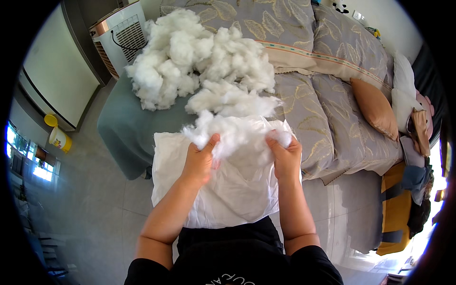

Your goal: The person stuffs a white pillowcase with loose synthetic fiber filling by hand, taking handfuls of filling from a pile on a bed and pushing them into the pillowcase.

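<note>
A white fabric pillow case [223, 194] hangs from the bed edge toward my body, partly filled. My left hand [199, 159] grips a clump of white fibre stuffing [232, 130] at the case's upper end. My right hand [285, 154] pinches the other side of the same clump together with the case's rim. A big loose pile of the same white stuffing [199, 57] lies on the bed beyond my hands.
The bed has a grey-green sheet [123, 123] and a grey leaf-patterned cover [323, 109]. An orange cushion [377, 107] and soft toys lie at the right. A white air cooler [118, 33] stands at the back left; a yellow pot [59, 137] sits on the tiled floor.
</note>
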A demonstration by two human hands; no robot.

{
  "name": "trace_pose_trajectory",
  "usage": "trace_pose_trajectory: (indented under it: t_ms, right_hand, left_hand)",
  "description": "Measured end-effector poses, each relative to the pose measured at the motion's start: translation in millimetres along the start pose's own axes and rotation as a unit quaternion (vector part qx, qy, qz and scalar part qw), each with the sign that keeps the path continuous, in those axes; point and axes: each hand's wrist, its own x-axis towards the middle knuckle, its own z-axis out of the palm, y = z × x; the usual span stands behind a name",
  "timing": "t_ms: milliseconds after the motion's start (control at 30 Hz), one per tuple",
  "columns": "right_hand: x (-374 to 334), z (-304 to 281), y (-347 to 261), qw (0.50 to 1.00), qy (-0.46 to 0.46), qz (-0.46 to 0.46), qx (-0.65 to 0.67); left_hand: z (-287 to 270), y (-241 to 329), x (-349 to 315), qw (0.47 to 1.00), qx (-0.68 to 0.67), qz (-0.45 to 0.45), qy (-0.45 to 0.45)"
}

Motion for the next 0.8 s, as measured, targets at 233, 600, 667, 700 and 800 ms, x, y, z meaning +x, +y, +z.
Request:
trace_pose_trajectory:
  t_ms: [233, 600, 667, 700, 800]
  right_hand:
    - [-11.5, 17.2, -12.4, 0.973, -0.17, -0.018, -0.153]
    - [-15.6, 23.5, -14.5, 0.968, -0.186, -0.121, -0.12]
    - [-18.1, 34.7, 1.6, 0.918, -0.166, -0.226, -0.28]
    - [-17.3, 33.2, 3.3, 0.942, -0.144, -0.168, -0.251]
    - [-12.8, 28.5, 6.1, 0.985, -0.081, -0.061, -0.143]
  left_hand:
    - [21.0, 6.4, -15.2, 0.996, -0.006, -0.05, -0.076]
    - [2.6, -6.4, 2.4, 0.889, 0.429, 0.127, -0.094]
    - [8.4, -11.7, 3.8, 0.848, 0.465, 0.229, -0.108]
    - [11.9, -12.3, 3.1, 0.823, 0.48, 0.281, -0.113]
    - [18.7, -2.5, -7.1, 0.929, 0.272, 0.224, -0.11]
